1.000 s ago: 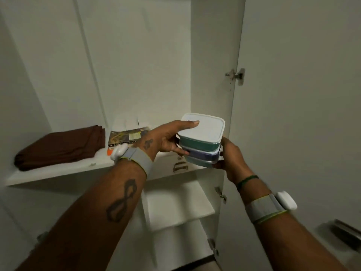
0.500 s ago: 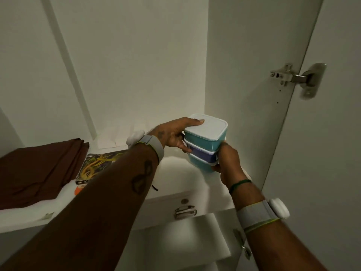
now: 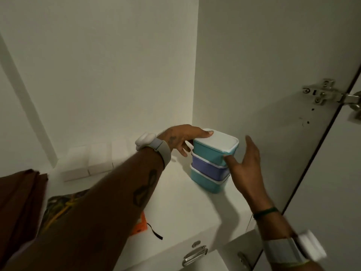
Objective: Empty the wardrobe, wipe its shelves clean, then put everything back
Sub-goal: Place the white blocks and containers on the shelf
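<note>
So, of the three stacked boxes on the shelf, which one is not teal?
The middle box: it is purple, sandwiched between the teal top box and the teal bottom box.

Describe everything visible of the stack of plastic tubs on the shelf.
The stack of plastic tubs is three high, teal, purple, teal, white-lidded, upright on the white shelf near the back right corner. The left hand rests straight fingers on the top lid; the right hand, open, touches the top tub with its thumb.
</note>
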{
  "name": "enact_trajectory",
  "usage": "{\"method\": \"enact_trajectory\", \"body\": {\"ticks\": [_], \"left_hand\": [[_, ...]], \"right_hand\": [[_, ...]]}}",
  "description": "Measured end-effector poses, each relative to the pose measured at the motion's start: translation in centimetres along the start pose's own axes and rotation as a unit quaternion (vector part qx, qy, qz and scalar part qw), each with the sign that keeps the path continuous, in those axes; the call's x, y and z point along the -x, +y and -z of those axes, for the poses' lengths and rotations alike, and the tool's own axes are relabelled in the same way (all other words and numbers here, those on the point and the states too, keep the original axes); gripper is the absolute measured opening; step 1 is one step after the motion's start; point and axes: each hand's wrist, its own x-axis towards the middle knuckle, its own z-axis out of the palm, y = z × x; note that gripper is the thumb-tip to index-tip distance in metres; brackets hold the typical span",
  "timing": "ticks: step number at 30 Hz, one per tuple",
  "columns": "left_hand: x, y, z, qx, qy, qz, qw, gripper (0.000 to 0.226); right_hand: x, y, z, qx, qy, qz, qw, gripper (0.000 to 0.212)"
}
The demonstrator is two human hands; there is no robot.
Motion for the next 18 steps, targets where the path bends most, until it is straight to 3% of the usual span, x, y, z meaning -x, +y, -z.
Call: {"method": "enact_trajectory", "body": {"ticks": [3,7,9,13,15,18], "left_hand": [[-1.2,-0.1,0.6,0.029,-0.033,-0.003,0.999,0.073],[-2.9,-2.0,2.3,0.074,-0.008,0.002,0.997,0.077],[-3.8,-3.8,3.5,0.076,0.023,0.004,0.997,0.066],[-5.9,-8.0,5.0,0.066,0.106,0.019,0.992,0.038],[-6.8,-9.6,4.6,0.028,0.140,0.026,0.989,0.038],[-8.6,-10.9,3.1,-0.116,0.144,0.027,0.982,0.045]], "right_hand": [[-1.3,-2.1,-0.2,0.161,-0.063,0.081,0.982,0.097],[-3.7,-3.5,-0.8,0.290,-0.132,0.076,0.945,0.096],[-5.0,-4.3,-0.9,0.304,-0.141,0.080,0.939,0.093],[-9.6,-6.9,-3.0,0.256,-0.072,0.123,0.956,0.068],[-13.2,-7.6,-5.2,0.269,-0.097,0.101,0.953,0.070],[-18.0,-7.2,-9.5,0.360,-0.196,0.053,0.911,0.078]]}}
